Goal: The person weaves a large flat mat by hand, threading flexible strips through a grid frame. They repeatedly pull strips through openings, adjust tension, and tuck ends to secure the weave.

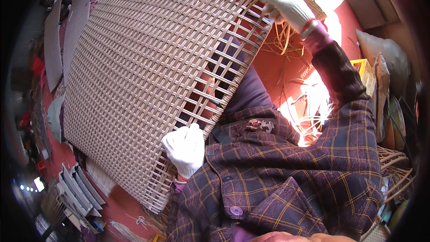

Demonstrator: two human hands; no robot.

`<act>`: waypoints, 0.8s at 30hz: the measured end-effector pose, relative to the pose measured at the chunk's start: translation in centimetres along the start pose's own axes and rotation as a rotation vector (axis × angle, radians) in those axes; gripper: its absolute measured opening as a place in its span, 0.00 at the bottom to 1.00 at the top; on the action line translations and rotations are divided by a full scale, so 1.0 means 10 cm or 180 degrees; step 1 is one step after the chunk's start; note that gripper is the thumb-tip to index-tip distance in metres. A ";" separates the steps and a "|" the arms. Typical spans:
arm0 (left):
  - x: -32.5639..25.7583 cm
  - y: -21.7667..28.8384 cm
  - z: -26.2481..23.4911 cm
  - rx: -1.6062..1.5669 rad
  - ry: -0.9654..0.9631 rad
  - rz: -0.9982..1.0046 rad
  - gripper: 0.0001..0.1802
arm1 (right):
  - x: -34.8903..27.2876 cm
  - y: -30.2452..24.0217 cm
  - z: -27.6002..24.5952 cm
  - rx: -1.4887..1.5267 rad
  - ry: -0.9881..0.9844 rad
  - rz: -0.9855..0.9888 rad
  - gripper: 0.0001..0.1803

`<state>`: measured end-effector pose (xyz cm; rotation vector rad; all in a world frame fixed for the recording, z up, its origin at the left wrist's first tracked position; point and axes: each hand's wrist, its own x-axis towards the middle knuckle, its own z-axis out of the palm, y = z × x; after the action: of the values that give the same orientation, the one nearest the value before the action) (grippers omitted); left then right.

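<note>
A large beige woven rattan panel point(143, 58) leans across my lap, tilted up to the right. My left hand point(184, 148), in a white glove, grips the panel's near edge where the weave is loose. My right hand point(286, 6), also gloved in white, is closed on the panel's far upper edge among loose rattan strands point(282, 36). The right part of the panel is open lattice with my dark trousers showing through. My plaid purple jacket fills the lower right.
The floor point(121, 201) is red. Finished woven panels point(83, 190) are stacked at the lower left and others point(53, 40) lie at the upper left. Loose rattan coils point(396, 166) and cushions point(389, 58) sit at the right.
</note>
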<state>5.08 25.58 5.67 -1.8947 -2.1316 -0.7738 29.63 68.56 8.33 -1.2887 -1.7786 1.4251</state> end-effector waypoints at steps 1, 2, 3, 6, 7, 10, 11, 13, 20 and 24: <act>0.00 -0.01 0.00 0.0023 0.0041 0.0092 0.13 | 0.02 0.10 0.06 0.0242 -0.0269 0.0009 0.20; 0.00 -0.03 0.00 0.0170 0.0091 0.0361 0.12 | 0.07 0.21 0.09 -0.0550 -0.0282 -0.0380 0.19; 0.01 -0.06 0.00 0.0381 0.0083 0.0611 0.11 | 0.13 0.32 0.06 -0.0499 -0.0473 -0.0453 0.18; -0.02 -0.12 -0.07 0.0001 -0.0008 0.0551 0.09 | 0.31 0.65 0.02 0.0418 -0.1025 0.0015 0.22; -0.02 -0.14 -0.07 -0.0366 0.0046 0.0488 0.11 | 0.42 0.74 0.02 0.0702 -0.0878 0.0003 0.19; -0.01 -0.10 0.10 0.0298 0.0538 0.0333 0.12 | 0.86 0.92 0.07 0.2286 -0.0245 0.0863 0.11; -0.03 -0.10 0.15 0.0472 0.0122 0.0062 0.12 | 0.94 0.92 0.02 0.1823 -0.0402 0.0818 0.12; -0.06 -0.07 0.26 0.0337 0.0252 0.0005 0.08 | 1.11 0.89 0.02 0.1258 -0.0447 0.0735 0.14; -0.18 -0.10 0.37 0.0306 -0.0051 -0.0107 0.06 | 1.19 0.75 0.11 0.0371 -0.0162 -0.0162 0.15; -0.16 -0.10 0.38 0.0363 0.0012 -0.0096 0.04 | 1.04 0.89 0.07 0.0865 -0.0674 -0.0097 0.09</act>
<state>5.13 26.05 1.43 -1.8064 -2.1578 -0.6460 27.92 77.54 -1.91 -0.9979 -1.6534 1.7703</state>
